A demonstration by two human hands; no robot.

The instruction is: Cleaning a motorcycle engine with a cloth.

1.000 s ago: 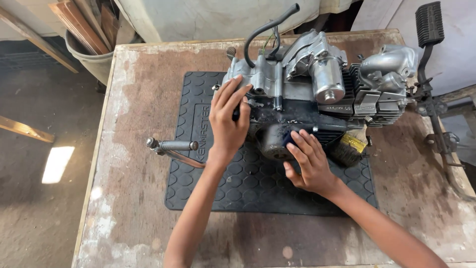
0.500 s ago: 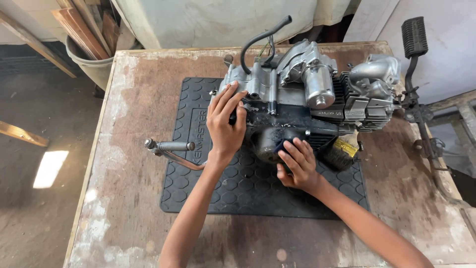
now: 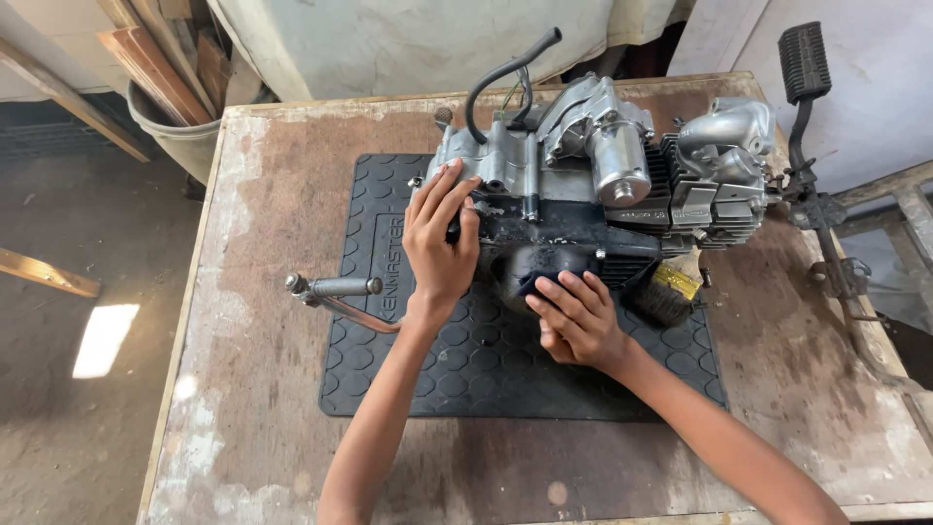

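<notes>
A grey and silver motorcycle engine [image 3: 603, 156] lies on a black rubber mat [image 3: 389, 369] on a worn wooden table [image 3: 272, 194]. My left hand [image 3: 439, 238] presses against the engine's left end, thumb hooked on the casing. Lower down, my right hand [image 3: 578, 316] holds a small dark blue cloth [image 3: 534, 283] against the round black side cover. A kick-start lever [image 3: 335, 288] sticks out to the left over the mat's edge.
A brush [image 3: 663, 292] with a yellow band lies against the engine's near right side. A black foot pedal on a metal frame [image 3: 797, 63] stands off the table's right edge. A bucket [image 3: 175, 126] with wooden planks sits beyond the far left corner.
My right hand has slid a little to the left over the black cover with the cloth. My left hand stays on the engine's left end.
</notes>
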